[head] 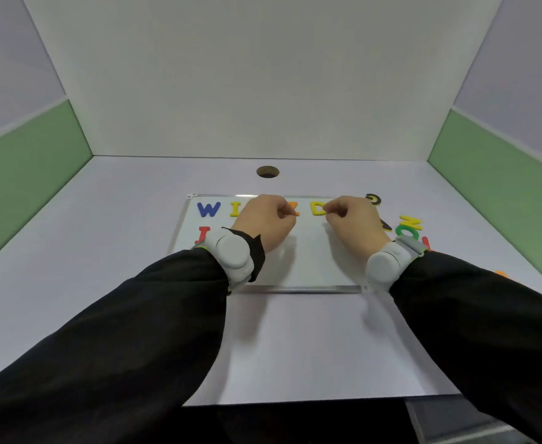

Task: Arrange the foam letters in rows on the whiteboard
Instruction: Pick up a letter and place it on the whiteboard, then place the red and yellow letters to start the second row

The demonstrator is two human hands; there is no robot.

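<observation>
Foam letters sit mid-frame on the whiteboard [298, 270]. I see my left hand [264, 222] pinching an orange letter [295, 210], my right hand [354, 224] pinching the yellow D [318, 209]; a blue W [208, 209] sits further left, loose letters [407, 227] right.

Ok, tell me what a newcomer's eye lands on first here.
First, the two hands at the far row of the whiteboard: the left hand pinches an orange letter, and the right hand holds its fingertips at the yellow D. Next, the blue W at the row's left end, and loose letters off the board's right edge, like the green O.
</observation>
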